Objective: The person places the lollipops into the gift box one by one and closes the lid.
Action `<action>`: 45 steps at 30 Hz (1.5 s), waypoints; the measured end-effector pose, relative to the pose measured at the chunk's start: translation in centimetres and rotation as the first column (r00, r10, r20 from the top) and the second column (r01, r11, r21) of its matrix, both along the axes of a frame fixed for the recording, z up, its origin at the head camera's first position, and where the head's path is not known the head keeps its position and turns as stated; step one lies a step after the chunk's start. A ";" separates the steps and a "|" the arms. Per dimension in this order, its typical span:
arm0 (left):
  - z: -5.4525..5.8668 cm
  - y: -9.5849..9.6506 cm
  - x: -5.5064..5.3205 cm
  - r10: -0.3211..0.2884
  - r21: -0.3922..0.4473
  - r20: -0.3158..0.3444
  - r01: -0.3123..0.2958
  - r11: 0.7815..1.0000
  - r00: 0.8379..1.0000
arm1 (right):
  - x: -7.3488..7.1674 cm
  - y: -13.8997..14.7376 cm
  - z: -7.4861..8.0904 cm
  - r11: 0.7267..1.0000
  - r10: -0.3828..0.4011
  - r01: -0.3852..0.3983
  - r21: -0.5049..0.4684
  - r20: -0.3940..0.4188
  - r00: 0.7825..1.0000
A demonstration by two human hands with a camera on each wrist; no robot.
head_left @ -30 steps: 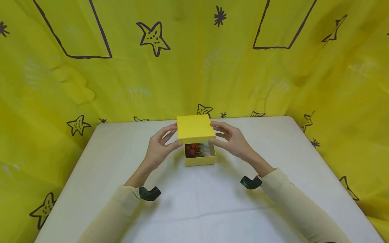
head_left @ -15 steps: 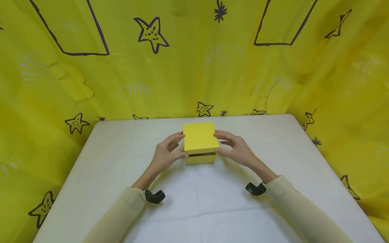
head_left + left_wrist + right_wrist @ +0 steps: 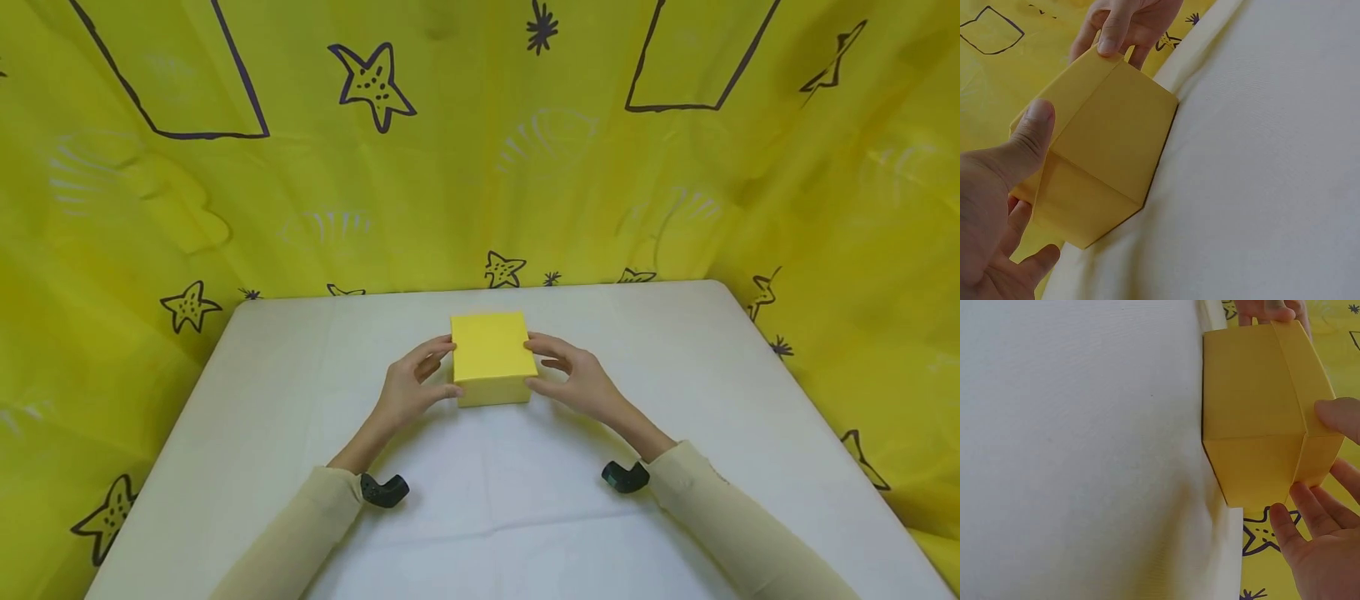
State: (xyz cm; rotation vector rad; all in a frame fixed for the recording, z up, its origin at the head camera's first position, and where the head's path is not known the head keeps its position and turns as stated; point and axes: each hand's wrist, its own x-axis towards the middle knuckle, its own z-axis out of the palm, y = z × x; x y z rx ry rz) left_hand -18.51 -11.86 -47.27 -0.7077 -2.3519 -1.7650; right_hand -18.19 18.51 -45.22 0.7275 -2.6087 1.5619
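Note:
A yellow cardboard box (image 3: 493,395) sits on the white-covered table, its matching lid (image 3: 491,346) down over its top. At the left side my left hand (image 3: 408,385) grips the lid, thumb at the near corner and fingers along the far part of that side. Mirroring it, my right hand (image 3: 581,382) holds the lid's right side the same way. Both wrist views show the lid's edge as a thin line around the box wall, with thumbs pressing on the lid's rim. Whatever is inside the box is hidden.
White cloth covers the table (image 3: 300,375). Behind and on both sides hangs a yellow curtain (image 3: 442,192) with drawn starfish and shells. Dark curved pieces (image 3: 386,492) stick out at both sleeve cuffs.
Both hands have lowered the lid from above the box onto it. The red flowers seen in the box a second ago are now covered, and the gap under the lid has closed.

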 end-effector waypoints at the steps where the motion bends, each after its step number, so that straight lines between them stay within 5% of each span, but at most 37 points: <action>1: -0.1 0.0 0.0 -0.004 -0.001 -0.002 0.004 1.000 1.000 | 0.0 0.0 -0.1 1.000 0.003 -0.003 0.000 0.001 1.000; 15: -0.2 0.0 0.3 -0.001 -0.068 0.004 0.001 0.998 1.000 | 0.2 -0.1 -1.0 1.000 -0.010 0.010 -0.027 0.019 1.000; 26: -1.2 0.3 0.6 0.000 -0.029 0.002 0.000 1.000 1.000 | 0.1 -0.2 -1.6 1.000 0.002 -0.002 -0.012 0.012 1.000; 36: 1.9 1.1 2.3 -0.001 -0.016 -0.002 0.001 1.000 1.000 | -0.1 -0.1 -1.4 1.000 0.010 -0.009 -0.026 0.009 1.000; 45: 1.2 1.0 2.0 -0.003 -0.023 0.009 0.004 1.000 1.000 | 0.0 0.0 -1.7 0.999 0.014 -0.013 -0.031 0.014 1.000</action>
